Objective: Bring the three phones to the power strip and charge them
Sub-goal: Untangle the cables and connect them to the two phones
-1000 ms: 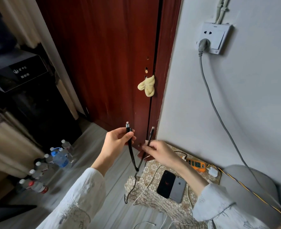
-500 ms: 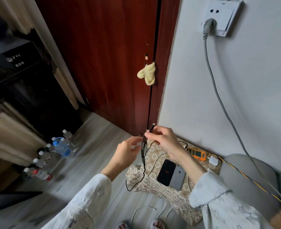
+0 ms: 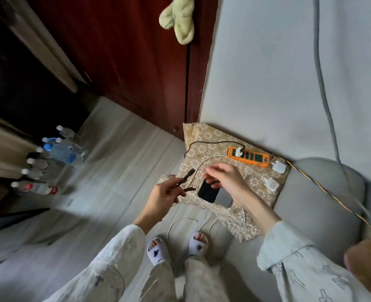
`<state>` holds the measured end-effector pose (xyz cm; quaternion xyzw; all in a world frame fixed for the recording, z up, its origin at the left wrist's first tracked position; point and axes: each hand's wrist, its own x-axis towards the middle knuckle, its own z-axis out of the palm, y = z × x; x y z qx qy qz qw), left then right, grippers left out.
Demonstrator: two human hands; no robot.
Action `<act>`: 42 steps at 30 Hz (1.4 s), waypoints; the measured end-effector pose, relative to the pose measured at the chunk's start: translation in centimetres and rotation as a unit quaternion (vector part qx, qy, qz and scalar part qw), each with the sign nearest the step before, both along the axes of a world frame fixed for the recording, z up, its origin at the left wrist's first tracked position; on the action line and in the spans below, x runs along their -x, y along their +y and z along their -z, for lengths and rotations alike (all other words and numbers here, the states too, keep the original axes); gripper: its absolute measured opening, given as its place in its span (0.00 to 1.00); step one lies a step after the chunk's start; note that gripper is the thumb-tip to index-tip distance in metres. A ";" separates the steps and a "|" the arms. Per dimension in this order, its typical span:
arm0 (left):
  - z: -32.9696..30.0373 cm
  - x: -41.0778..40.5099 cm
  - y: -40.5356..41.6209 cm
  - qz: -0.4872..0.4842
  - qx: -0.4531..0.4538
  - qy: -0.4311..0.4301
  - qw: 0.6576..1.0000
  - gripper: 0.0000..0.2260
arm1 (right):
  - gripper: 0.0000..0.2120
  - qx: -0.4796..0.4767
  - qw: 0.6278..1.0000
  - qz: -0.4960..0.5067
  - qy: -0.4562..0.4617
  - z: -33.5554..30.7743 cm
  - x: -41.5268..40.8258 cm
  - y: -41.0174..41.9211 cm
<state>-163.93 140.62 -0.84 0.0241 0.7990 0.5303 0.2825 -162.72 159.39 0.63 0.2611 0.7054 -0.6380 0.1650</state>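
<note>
A black phone and a grey phone lie side by side on a patterned cloth on the floor. My right hand is down on the black phone and pinches its top end. My left hand holds a black cable with both of its ends sticking out to the right. An orange power strip lies against the wall with a white charger plugged into its left end. A third phone is not in sight.
Two loose white adapters with white cables lie on the cloth. A grey cushion sits to the right, crossed by a yellow-black cord. Several water bottles stand at left by a red-brown door. My slippered feet are below.
The view has tilted down to the floor. My right hand let go of the cable end and dropped onto the black phone. My left hand now holds both cable ends, lower.
</note>
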 end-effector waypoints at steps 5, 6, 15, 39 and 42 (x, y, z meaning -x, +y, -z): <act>8.0 -0.4 -0.7 -0.074 0.061 -0.017 0.995 0.07 | 0.12 -0.080 0.987 0.002 -0.139 11.2 -0.3 1.9; 9.5 -0.6 -1.0 -0.082 0.062 -0.032 0.994 0.07 | 0.14 -0.124 0.979 -0.034 -0.159 13.5 -0.3 2.1; 19.8 -1.4 -1.8 -0.102 0.083 -0.082 0.988 0.06 | 0.37 -0.460 0.827 -0.317 -0.058 26.8 1.6 4.1; 24.6 -1.4 1.4 -0.102 0.078 -0.126 0.984 0.11 | 0.27 -0.426 0.677 -0.598 0.058 28.8 6.8 6.9; 24.9 -0.4 2.2 -0.099 0.082 -0.111 0.986 0.11 | 0.20 -0.376 0.729 -0.572 0.015 28.1 7.6 6.9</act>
